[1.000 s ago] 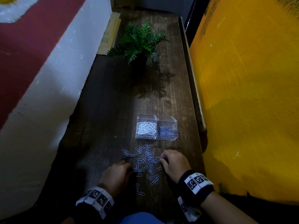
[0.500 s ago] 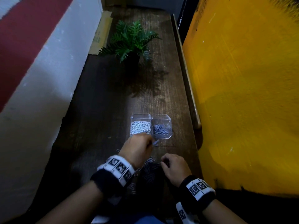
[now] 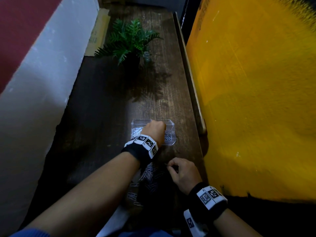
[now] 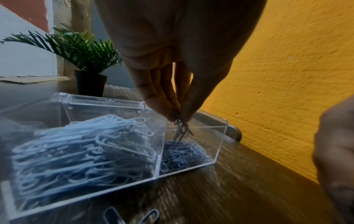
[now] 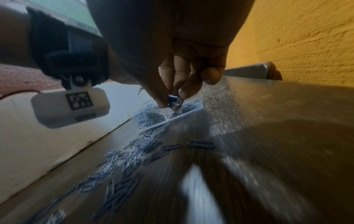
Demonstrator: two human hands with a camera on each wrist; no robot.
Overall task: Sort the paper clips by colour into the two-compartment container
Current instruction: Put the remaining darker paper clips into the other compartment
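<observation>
Over the clear container's [image 4: 220,137] right, dark-clip compartment the left hand [image 3: 154,130] pinches dark paper clips [image 4: 180,130], the right hand [image 3: 183,171] pinches a blue clip [image 5: 174,100], and many loose clips [image 3: 150,177] on the desk [image 3: 102,117] remain unsorted

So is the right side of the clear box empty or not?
Not empty: dark clips already lie in the box, and the left hand pinches more above them.
</observation>
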